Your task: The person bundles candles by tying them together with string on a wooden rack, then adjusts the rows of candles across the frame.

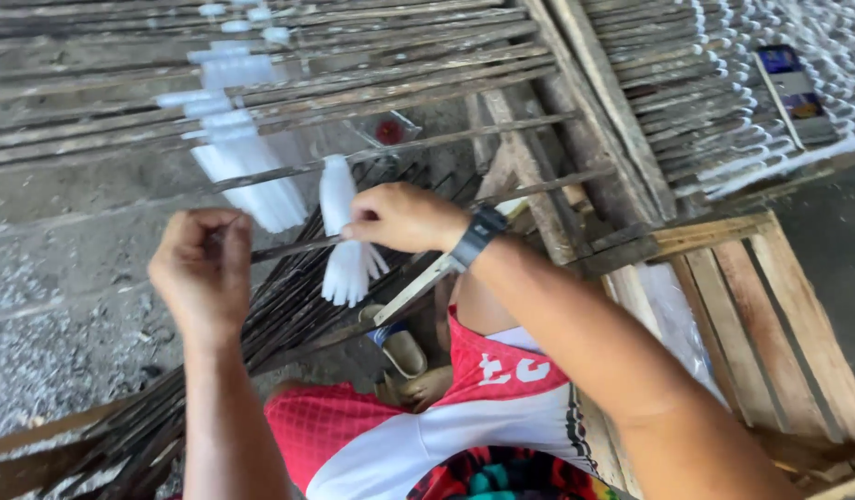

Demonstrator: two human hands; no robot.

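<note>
Mid-frame, the left hand grips a thin stick; the right hand pinches white strips onto it, probably needing them slid along next.

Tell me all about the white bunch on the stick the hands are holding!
The white bunch is a cluster of thin, pale, waxy-looking strips, translucent white, hanging side by side across a thin dark stick. Its top sits above the stick and its lower ends fan out like fingers below. The right hand pinches it where it meets the stick, while the left hand grips the stick's other end. More white bunches hang on the rack behind.
</note>
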